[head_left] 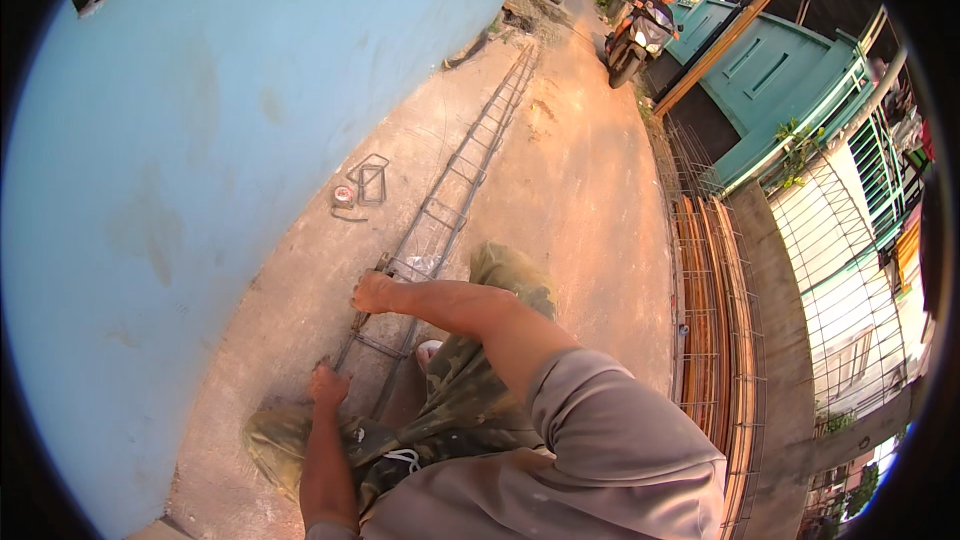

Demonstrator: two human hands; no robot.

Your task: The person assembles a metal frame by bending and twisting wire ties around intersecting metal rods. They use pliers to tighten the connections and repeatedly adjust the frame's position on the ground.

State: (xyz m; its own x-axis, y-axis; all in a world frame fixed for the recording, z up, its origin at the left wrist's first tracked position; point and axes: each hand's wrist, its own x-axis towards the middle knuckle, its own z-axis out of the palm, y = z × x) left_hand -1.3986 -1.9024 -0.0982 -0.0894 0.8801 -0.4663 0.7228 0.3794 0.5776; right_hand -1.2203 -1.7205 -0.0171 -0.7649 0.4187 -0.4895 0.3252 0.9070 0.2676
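A long rebar cage (462,168), two bars joined by bent crosspieces like a ladder, stretches away from me along the concrete. My right hand (374,293) is closed at its left bar, round a dark metal tool (384,264) whose ends stick out beyond the fist; its kind is hard to make out. Nearer to me, my left hand (329,385) has its fingers closed about the near end of that left bar. A crosspiece (380,345) lies just right of both hands. Clear plastic (422,266) rests beneath the cage, beyond my right forearm.
Bent rebar stirrups (371,183) and a small round red-and-white item (343,196) lie left of the cage, towards the blue wall (150,210). On the right, long timber poles (715,310) and wire mesh (850,270) line the lane. A rider on a motorbike (632,43) faces me farther up.
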